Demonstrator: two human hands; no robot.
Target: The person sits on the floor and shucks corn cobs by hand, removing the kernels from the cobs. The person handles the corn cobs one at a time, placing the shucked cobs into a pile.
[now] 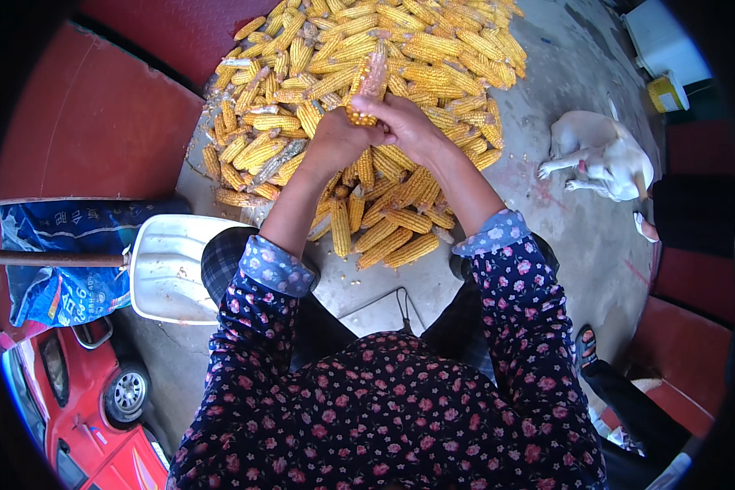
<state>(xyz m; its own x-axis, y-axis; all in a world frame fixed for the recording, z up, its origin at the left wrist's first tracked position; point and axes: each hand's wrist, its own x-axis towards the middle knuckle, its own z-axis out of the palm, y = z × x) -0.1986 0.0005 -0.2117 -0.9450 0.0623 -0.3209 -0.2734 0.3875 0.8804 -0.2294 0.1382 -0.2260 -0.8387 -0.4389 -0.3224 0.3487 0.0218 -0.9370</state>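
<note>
Both of my hands are around one ear of dried corn (369, 76), its tip pointing away from me. Along part of this ear the kernels are gone and the pinkish cob shows; yellow kernels line its left side and lower end. My left hand (341, 139) is closed at the lower end, its fingers partly hidden. From the right, my right hand (407, 127) grips the ear with the thumb lying across it. Beneath and beyond my hands spreads a heap of husked yellow corn ears (438, 70), with a greyish, mouldy-looking ear (277, 163) on its left side.
A white scoop shovel (174, 269) lies left of my knee, over a blue printed sack (67, 263). A red vehicle (98, 416) stands at lower left. Rightward, a pale dog (603, 153) lies curled on the concrete floor (527, 226). Another person's sandalled foot (586, 346) shows at right.
</note>
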